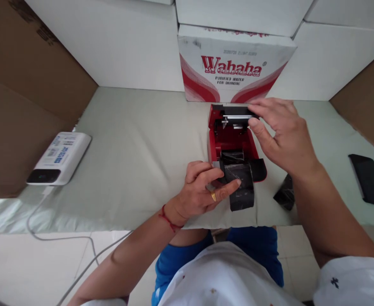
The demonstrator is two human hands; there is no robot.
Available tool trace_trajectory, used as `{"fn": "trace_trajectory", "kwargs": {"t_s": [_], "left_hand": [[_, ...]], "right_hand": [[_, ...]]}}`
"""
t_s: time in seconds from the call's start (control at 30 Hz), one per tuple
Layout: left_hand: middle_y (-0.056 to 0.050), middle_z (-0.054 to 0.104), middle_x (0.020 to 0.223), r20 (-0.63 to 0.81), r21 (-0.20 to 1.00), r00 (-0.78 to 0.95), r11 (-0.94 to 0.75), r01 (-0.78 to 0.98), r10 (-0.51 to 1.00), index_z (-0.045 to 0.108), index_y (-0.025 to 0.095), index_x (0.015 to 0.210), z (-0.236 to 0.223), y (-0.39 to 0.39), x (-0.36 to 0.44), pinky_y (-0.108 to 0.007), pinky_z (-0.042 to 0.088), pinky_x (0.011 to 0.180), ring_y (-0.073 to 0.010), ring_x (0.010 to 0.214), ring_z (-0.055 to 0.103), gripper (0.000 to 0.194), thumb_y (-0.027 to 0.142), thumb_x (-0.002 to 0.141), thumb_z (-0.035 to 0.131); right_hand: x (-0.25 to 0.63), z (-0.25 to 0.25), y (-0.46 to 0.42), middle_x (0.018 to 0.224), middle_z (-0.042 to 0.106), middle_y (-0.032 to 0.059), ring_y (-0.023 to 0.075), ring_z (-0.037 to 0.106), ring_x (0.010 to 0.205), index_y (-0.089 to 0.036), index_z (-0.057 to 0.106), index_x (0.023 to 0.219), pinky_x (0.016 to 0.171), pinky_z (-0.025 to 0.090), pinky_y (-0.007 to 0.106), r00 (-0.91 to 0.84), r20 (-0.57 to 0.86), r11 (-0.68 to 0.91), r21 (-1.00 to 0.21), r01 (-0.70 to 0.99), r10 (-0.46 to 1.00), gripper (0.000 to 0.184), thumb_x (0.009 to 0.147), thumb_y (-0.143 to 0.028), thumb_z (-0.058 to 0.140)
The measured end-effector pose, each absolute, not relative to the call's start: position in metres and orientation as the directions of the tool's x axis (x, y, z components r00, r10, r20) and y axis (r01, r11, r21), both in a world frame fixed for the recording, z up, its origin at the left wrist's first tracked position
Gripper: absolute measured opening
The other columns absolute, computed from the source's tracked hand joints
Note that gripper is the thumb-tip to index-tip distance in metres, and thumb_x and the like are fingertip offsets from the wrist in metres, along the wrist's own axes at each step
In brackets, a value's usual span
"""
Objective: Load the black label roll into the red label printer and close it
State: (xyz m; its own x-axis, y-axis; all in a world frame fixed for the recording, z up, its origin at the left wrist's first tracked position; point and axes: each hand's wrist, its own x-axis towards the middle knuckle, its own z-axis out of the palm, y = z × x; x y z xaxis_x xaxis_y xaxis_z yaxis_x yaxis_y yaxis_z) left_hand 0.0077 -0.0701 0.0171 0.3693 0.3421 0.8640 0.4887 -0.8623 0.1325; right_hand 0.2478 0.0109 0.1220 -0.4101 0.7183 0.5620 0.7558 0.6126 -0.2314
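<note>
A small red-and-black printer (pixel 211 142) stands on the cloth-covered table with its lid (pixel 236 111) raised. Inside it sits a roll of dark, glossy film (pixel 232 156). From there a black strip (pixel 245 199) runs over the front edge and hangs toward me. My left hand (pixel 202 185) is at the front left corner, its fingers closed about the strip and one fingertip laid on top; its thumb is mostly hidden. At the back right, the thumb and fingers of my right hand (pixel 282 131) grip the raised lid. A loose dark piece of film (pixel 285 193) lies beside my right forearm.
Behind the printer stands a white-and-red water carton (pixel 234 68), backed by white boxes (pixel 136 46). Brown cardboard (pixel 24 110) borders the left side. A white device (pixel 61 157) with a cable (pixel 35 208) lies left, a black phone (pixel 370 180) right.
</note>
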Motion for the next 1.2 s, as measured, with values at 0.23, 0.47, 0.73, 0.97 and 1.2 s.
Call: {"fn": "trace_trajectory", "kwargs": {"t_s": [0.23, 0.47, 0.73, 0.97, 1.2], "left_hand": [[-0.005, 0.057, 0.105, 0.849, 0.116, 0.377, -0.826, 0.551, 0.370, 0.077, 0.032, 0.127, 0.021, -0.069, 0.006, -0.037, 0.054, 0.096, -0.0217, 0.110, 0.055, 0.035, 0.016, 0.098, 0.066], [-0.007, 0.056, 0.107, 0.877, 0.120, 0.341, -0.843, 0.525, 0.337, 0.076, 0.024, 0.123, 0.022, -0.065, 0.008, -0.039, 0.055, 0.095, -0.0225, 0.107, 0.055, 0.030, 0.018, 0.102, 0.056], [-0.008, 0.063, 0.111, 0.858, 0.169, 0.350, -0.849, 0.500, 0.377, 0.072, 0.023, 0.128, 0.019, -0.069, 0.006, -0.040, 0.054, 0.096, -0.0231, 0.110, 0.060, 0.034, 0.018, 0.095, 0.071], [-0.007, 0.064, 0.109, 0.840, 0.184, 0.381, -0.863, 0.470, 0.387, 0.074, 0.024, 0.126, 0.019, -0.069, 0.007, -0.040, 0.052, 0.095, -0.0234, 0.112, 0.058, 0.031, 0.018, 0.096, 0.067], [-0.007, 0.064, 0.109, 0.838, 0.182, 0.387, -0.866, 0.465, 0.384, 0.074, 0.024, 0.128, 0.019, -0.067, 0.005, -0.040, 0.052, 0.094, -0.0235, 0.111, 0.058, 0.036, 0.016, 0.095, 0.065]], "right_hand": [[0.246, 0.124, -0.033, 0.122, 0.083, 0.0049, 0.0307, 0.072, 0.113, -0.032, 0.080, 0.119, 0.104, 0.054, 0.054, -0.332, 0.632, 0.596, -0.262, 0.759, 0.700, 0.027, 0.111, -0.036, 0.054], [0.244, 0.124, -0.031, 0.076, 0.076, 0.0046, 0.0230, 0.054, 0.078, -0.023, 0.074, 0.081, 0.077, 0.048, 0.040, -0.549, 0.226, 0.593, -0.352, 0.724, 0.804, 0.047, 0.113, -0.046, 0.048], [0.228, 0.128, -0.022, 0.077, 0.073, 0.0087, 0.0252, 0.061, 0.081, -0.023, 0.063, 0.070, 0.083, 0.044, 0.041, -0.575, 0.012, 0.567, -0.178, 0.804, 0.818, 0.051, 0.113, -0.040, 0.043], [0.229, 0.129, -0.017, 0.085, 0.079, 0.0075, 0.0241, 0.068, 0.088, -0.021, 0.073, 0.082, 0.085, 0.050, 0.039, -0.632, -0.010, 0.608, -0.265, 0.749, 0.775, 0.045, 0.112, -0.040, 0.047], [0.244, 0.131, -0.007, 0.155, 0.068, 0.0097, 0.0289, 0.062, 0.143, -0.025, 0.069, 0.145, 0.124, 0.044, 0.053, -0.201, 0.713, 0.536, -0.282, 0.796, 0.672, 0.041, 0.113, -0.043, 0.052]]}}
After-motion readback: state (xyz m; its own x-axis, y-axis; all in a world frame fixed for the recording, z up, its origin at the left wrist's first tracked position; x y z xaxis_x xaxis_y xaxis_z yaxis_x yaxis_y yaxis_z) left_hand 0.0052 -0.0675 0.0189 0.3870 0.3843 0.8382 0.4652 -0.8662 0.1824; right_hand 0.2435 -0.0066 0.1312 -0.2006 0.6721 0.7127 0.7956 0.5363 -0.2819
